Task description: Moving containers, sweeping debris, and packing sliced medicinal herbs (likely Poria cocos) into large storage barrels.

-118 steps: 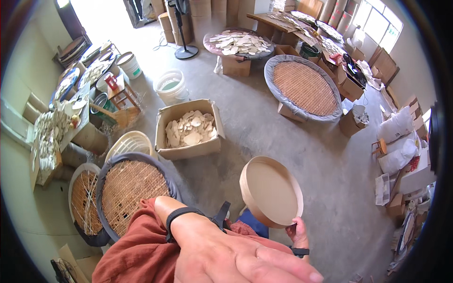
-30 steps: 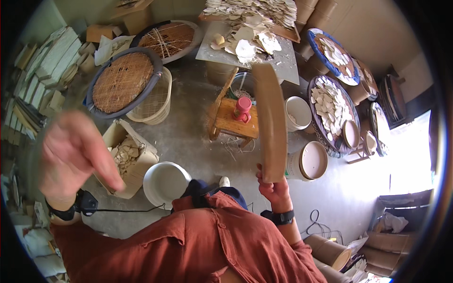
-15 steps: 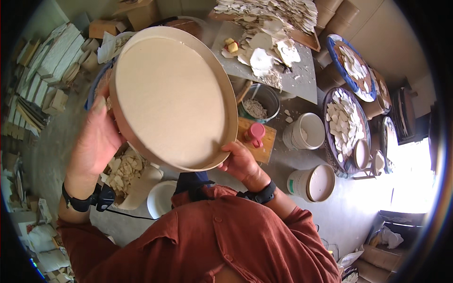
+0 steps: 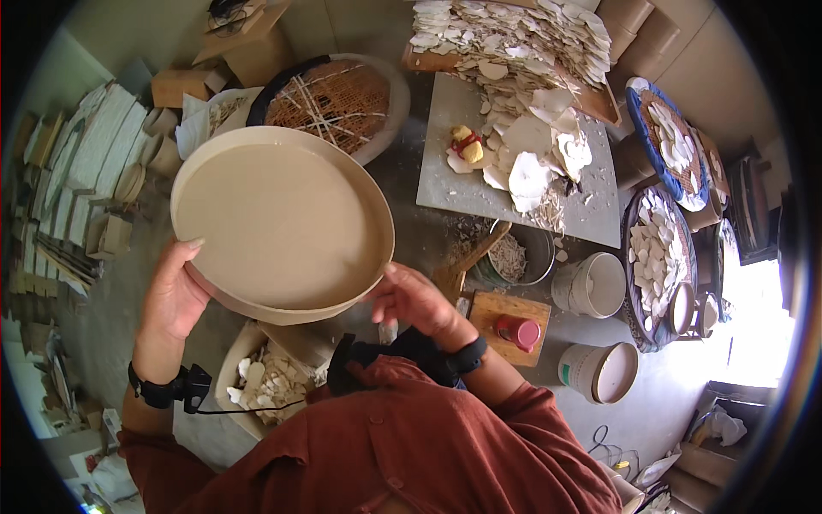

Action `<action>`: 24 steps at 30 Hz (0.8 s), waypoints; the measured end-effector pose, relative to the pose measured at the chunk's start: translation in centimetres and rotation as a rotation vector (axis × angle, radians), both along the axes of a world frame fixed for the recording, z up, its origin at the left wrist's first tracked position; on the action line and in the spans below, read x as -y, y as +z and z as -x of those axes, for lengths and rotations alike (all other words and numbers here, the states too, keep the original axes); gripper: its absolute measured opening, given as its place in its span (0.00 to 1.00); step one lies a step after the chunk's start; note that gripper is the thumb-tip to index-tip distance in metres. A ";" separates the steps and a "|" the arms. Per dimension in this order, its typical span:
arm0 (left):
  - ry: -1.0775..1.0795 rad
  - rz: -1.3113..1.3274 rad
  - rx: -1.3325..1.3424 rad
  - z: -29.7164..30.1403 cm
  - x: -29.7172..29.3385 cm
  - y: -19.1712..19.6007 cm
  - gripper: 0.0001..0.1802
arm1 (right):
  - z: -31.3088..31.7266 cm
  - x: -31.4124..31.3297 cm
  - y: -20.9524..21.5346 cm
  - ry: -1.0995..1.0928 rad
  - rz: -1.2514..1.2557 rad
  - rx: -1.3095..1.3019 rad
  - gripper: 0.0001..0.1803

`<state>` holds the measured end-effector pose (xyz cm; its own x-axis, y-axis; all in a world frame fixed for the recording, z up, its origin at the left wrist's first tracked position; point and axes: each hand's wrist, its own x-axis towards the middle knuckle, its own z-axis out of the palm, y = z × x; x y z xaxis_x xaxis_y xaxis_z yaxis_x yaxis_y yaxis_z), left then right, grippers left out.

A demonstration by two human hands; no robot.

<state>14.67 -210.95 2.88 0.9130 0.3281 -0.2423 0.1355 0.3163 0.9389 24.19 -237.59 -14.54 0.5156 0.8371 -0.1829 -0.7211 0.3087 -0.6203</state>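
A large, round, shallow tan tray with a low upright rim is held up in front of me, its flat inside facing me. My left hand grips it at the lower left, thumb over the rim and fingers underneath. At the lower right of the rim is my right hand, its fingers loosely bent and apart, with one fingertip at or very near the edge. Below the tray stands a bin of pale broken flakes, partly hidden by the tray and my clothing.
A grey table carries piled pale flakes and a yellow-red bundle. On a wooden board sits a red mug. Around it are a bucket of scraps, white buckets, and a woven basket of flakes.
The tray has moved down and left and tipped flatter, uncovering a round woven basket behind it. My right hand has loosened from the rim; my left still holds on.
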 end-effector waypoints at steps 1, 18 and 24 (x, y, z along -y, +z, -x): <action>0.000 0.065 0.003 -1.7 -0.8 0.2 0.25 | -1.9 0.2 0.4 -0.044 0.051 0.053 0.22; -0.120 0.701 0.217 -46.7 -3.6 5.5 0.17 | -27.1 11.2 -0.8 -0.773 -0.286 -0.321 0.19; -0.138 0.372 0.065 -65.7 -2.9 -2.0 0.28 | -30.3 12.3 0.1 -1.041 -0.099 -0.350 0.19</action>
